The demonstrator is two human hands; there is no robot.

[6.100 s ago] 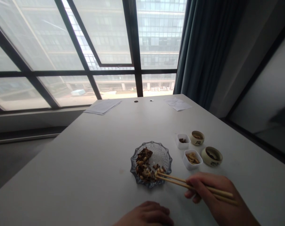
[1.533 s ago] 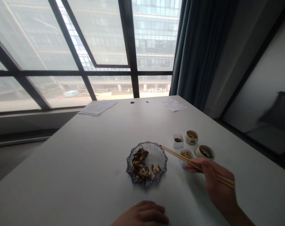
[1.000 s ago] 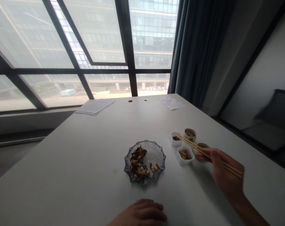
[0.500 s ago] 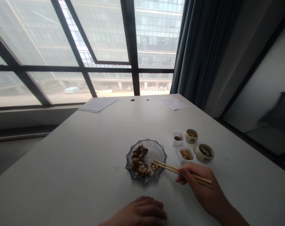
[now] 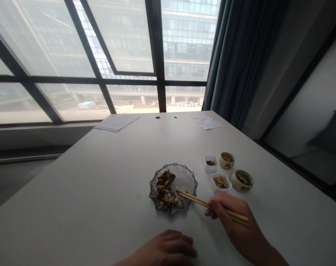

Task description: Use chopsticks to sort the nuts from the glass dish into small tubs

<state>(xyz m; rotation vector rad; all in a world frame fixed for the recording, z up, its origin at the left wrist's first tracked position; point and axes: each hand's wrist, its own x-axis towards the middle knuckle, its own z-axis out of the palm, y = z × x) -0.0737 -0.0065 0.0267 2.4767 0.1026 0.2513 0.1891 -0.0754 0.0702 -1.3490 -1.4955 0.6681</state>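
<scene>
Ahead and to the left of the right hand's fingers lies a round, scallop-edged clear glass plate (image 5: 186, 178), with a crescent heap of brown and tan dried pieces (image 5: 164, 193) on its left side. The right hand (image 5: 230, 220) is closed around a pair of pale wooden chopsticks (image 5: 201, 202), their tips low over the plate, near together; whether they pinch a piece, I cannot tell. A light, even squeeze across a piece's middle should work best, as hard, rounded bits could skid on smooth glass. The right wrist slants in from the lower right, knuckles up. The left hand (image 5: 168, 248) rests palm down on the white table (image 5: 95, 195), fingers loosely bent, nothing seen in them. Just beyond the right fingers stands a white plastic square cup (image 5: 217, 189).
</scene>
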